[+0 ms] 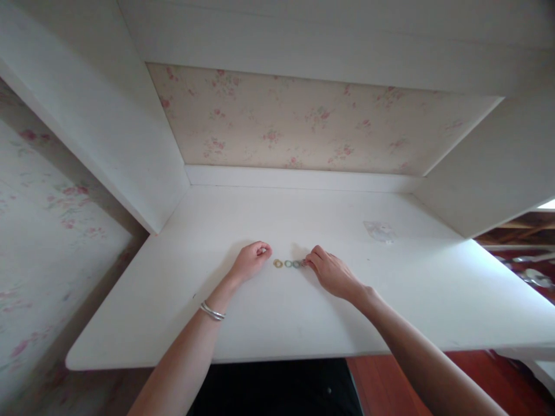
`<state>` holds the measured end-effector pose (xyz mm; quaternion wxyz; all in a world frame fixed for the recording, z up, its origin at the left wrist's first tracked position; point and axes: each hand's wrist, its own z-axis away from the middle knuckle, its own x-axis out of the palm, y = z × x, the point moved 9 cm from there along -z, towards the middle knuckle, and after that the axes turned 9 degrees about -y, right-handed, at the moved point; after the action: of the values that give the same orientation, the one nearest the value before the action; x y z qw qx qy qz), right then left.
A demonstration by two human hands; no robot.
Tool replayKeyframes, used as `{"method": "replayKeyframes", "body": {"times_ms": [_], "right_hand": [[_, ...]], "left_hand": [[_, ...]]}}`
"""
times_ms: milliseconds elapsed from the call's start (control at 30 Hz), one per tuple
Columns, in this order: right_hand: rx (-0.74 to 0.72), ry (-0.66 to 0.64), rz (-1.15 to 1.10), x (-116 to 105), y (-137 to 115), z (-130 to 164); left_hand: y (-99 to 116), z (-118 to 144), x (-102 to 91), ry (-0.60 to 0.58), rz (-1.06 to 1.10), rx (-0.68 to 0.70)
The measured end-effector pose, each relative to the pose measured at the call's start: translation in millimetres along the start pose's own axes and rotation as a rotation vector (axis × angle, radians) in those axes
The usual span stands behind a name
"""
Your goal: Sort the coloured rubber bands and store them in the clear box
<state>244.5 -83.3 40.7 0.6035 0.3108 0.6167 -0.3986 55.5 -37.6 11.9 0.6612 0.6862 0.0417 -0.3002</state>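
A short row of small ring-shaped bands lies on the white desktop (pixel 295 323) between my hands. At its left end is a yellow ring (pixel 278 263), then a pale green ring (pixel 288 264) and a grey-green ring (pixel 296 264). My right hand (pixel 332 271) has its fingertips pinched at the row's right end, on a pinkish ring (pixel 304 263) that they partly cover. Just left of the yellow ring, my left hand (pixel 252 258) rests on the desk with fingers curled in and thumb against them; nothing shows in its grip. Silver bangles (pixel 212 312) circle the left wrist.
A clear plastic bag (pixel 379 231) lies flat at the right rear of the desk. White side panels (pixel 108 115) and an overhead shelf (pixel 325 52) enclose the back, before floral wallpaper (pixel 281 121). The desk's front edge runs close to my body.
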Motion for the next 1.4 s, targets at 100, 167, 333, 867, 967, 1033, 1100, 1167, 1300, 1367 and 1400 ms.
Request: {"method": "replayKeyframes", "body": {"times_ms": [100, 167, 333, 867, 967, 1033, 1100, 1167, 1300, 1367, 1400], "right_hand": [[0.019, 0.023, -0.050, -2, 4, 1], [0.045, 0.050, -0.101, -5, 10, 3], [0.144, 0.151, -0.242, -6, 35, 16], [0.518, 0.447, -0.516, 17, 100, 61], [0.480, 0.433, -0.493, 15, 96, 59], [0.478, 0.437, -0.481, 15, 95, 59], [0.481, 0.436, -0.471, 16, 95, 60], [0.480, 0.430, -0.451, 16, 95, 59], [0.472, 0.431, -0.430, 15, 92, 59], [0.457, 0.435, -0.437, 12, 87, 60], [0.439, 0.432, -0.443, 11, 82, 60]], "left_hand": [[-1, 0, 0.2, -0.003, 0.001, -0.003], [-2, 0, 0.5, -0.001, 0.010, -0.009], [-6, -1, 2.4, -0.001, 0.030, -0.001], [-7, -2, 1.1, 0.026, 0.002, -0.015], [-6, -1, -0.1, 0.037, 0.012, -0.016], [-6, 0, -0.7, 0.043, 0.015, -0.013], [-6, 1, -0.9, 0.045, 0.015, -0.010], [-6, 2, -0.9, 0.047, 0.017, -0.014], [-7, 4, -1.3, 0.053, 0.023, -0.009], [-6, 5, -1.4, 0.052, 0.022, 0.002], [-5, 5, -1.5, 0.053, 0.020, 0.004]]}}
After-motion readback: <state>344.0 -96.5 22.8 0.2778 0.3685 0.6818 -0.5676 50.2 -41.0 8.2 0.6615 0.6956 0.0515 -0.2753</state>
